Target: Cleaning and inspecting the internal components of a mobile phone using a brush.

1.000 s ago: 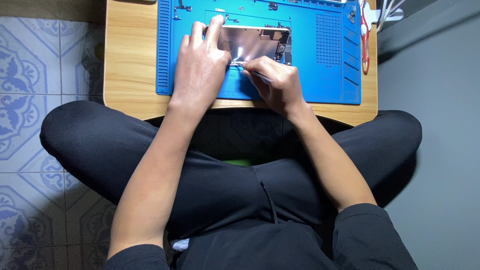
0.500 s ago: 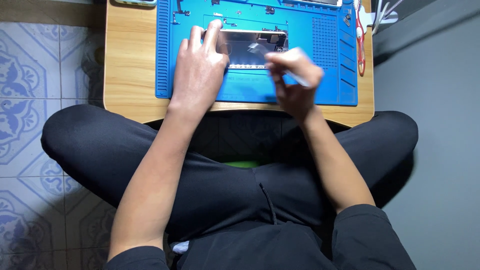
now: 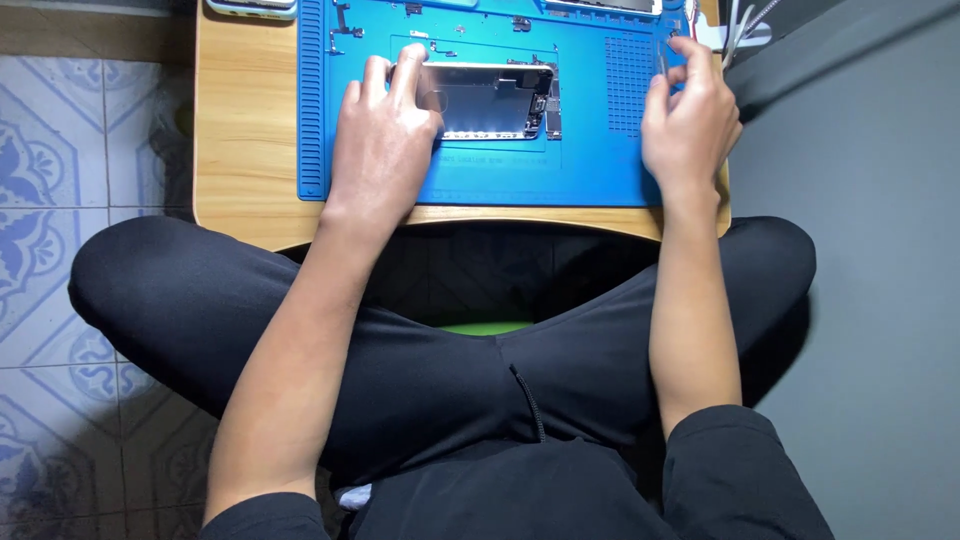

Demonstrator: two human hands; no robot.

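While you are sitting cross-legged at the low wooden surface [image 3: 245,150], your left hand [image 3: 385,150] is lying flat on the left end of the opened phone [image 3: 495,100], fingers spread and pressing it down onto the blue repair mat [image 3: 560,170]; that grip is apart rather than closed around anything. Your right hand [image 3: 690,120] is working well to the right of the phone, at the far right corner of the mat, with its fingers pinched together on a thin metal tool [image 3: 663,58], probably tweezers, though it is too small to be sure. The phone is lying in the middle of the mat with its bare inside facing up and its circuit parts at the right end. Trouble could be coming from the left palm: it is bearing on an open shell, and too much weight may be flexing it or smearing the inside. Small loose parts [image 3: 340,18] are lying along the far edge of the mat, so a sweeping wrist could be scattering them. Another device [image 3: 250,8] is sitting at the far left edge of the surface, and cables [image 3: 745,22] are crowding the far right corner beside your right hand, where the tool could be snagging.
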